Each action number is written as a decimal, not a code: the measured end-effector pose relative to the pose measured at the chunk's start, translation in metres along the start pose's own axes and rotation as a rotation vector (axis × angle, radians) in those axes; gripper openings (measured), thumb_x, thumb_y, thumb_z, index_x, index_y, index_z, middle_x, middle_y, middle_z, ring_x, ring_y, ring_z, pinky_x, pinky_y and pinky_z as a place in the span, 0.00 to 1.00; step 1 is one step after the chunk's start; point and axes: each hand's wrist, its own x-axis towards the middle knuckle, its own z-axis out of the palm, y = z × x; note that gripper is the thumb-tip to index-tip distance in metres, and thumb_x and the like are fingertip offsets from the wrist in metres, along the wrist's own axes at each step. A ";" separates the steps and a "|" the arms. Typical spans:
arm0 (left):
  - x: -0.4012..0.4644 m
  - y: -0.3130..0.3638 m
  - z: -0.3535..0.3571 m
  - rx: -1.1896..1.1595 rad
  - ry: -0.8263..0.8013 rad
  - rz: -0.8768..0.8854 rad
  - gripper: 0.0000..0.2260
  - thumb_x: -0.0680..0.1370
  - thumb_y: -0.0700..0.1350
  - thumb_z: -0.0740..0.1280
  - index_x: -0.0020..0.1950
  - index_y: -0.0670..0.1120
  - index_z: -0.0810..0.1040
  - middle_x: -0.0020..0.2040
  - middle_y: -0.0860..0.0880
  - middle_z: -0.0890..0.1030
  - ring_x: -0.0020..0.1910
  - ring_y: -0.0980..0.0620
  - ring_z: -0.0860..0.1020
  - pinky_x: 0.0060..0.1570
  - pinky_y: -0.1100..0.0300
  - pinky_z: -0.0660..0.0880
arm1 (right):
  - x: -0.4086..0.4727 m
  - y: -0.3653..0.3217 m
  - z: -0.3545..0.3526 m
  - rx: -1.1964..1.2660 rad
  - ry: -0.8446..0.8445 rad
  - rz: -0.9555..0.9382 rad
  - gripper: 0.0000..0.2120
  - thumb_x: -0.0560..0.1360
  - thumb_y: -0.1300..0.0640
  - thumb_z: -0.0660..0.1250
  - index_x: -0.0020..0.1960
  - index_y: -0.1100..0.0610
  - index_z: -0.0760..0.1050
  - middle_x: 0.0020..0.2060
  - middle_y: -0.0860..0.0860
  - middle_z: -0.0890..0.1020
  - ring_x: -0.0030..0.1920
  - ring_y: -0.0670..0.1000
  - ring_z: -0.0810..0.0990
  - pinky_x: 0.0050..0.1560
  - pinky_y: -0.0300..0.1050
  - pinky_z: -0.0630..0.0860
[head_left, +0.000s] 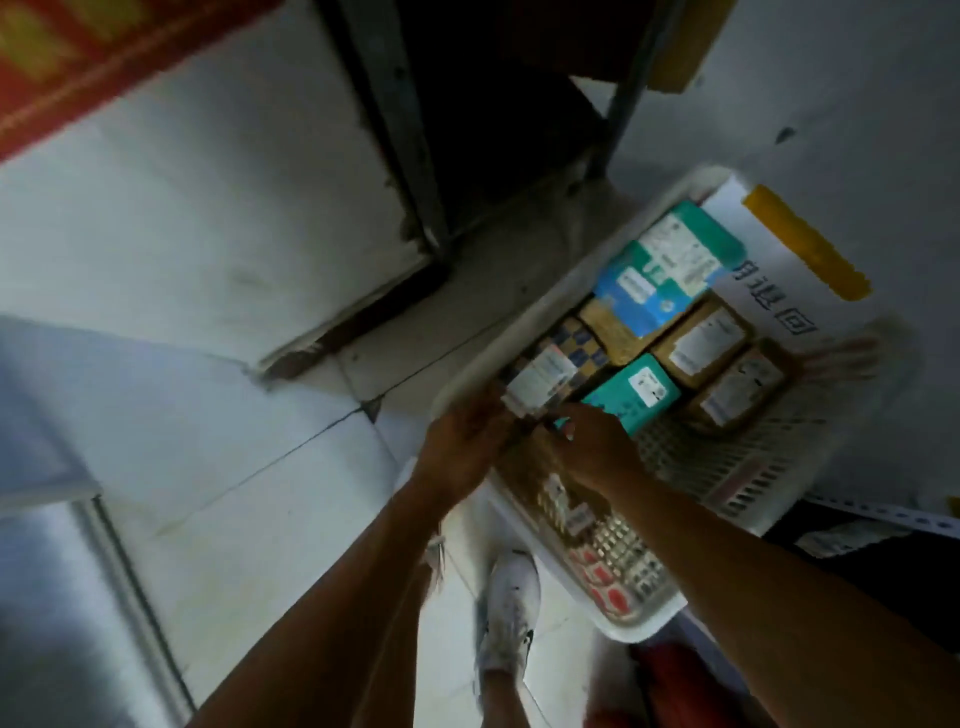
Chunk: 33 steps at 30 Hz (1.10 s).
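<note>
Person bends over white plastic lattice basket (727, 467) packed with parcels. Small checkered cardboard carton with white shipping label (543, 379) sits in basket's corner nearest person. Left hand (462, 441) and right hand (592, 441) curl fingers round its near end, though blur hides exact pinch. Carton likely light, stiff, tape-slick. Safest hold: opposite side edges, not label.

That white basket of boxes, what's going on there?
A person reaches into the white basket, which is packed with labelled parcels in teal, blue and brown. The left hand and the right hand meet at its near end, at a small box with a white label. The picture is too blurred to tell whether either hand actually grips it. A white shoe shows just beside the basket.
</note>
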 end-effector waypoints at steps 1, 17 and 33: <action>-0.017 -0.006 -0.017 -0.011 0.059 -0.009 0.07 0.83 0.46 0.66 0.60 0.49 0.80 0.48 0.55 0.82 0.44 0.65 0.81 0.41 0.72 0.75 | -0.009 -0.019 0.000 -0.041 -0.028 -0.059 0.12 0.79 0.52 0.67 0.61 0.52 0.80 0.60 0.56 0.82 0.62 0.61 0.78 0.59 0.53 0.76; -0.232 -0.217 -0.174 -0.451 0.870 -0.419 0.20 0.80 0.49 0.68 0.71 0.50 0.74 0.64 0.50 0.78 0.52 0.51 0.80 0.52 0.58 0.75 | -0.155 -0.261 0.220 -0.579 -0.383 -0.573 0.20 0.74 0.38 0.66 0.62 0.45 0.76 0.51 0.47 0.84 0.56 0.54 0.82 0.57 0.50 0.79; -0.427 -0.372 -0.101 -0.962 1.471 -0.818 0.13 0.81 0.44 0.66 0.66 0.47 0.78 0.59 0.52 0.80 0.53 0.55 0.80 0.44 0.73 0.73 | -0.338 -0.280 0.424 -0.826 -0.715 -0.958 0.15 0.77 0.43 0.67 0.62 0.47 0.77 0.51 0.46 0.84 0.54 0.54 0.82 0.54 0.47 0.76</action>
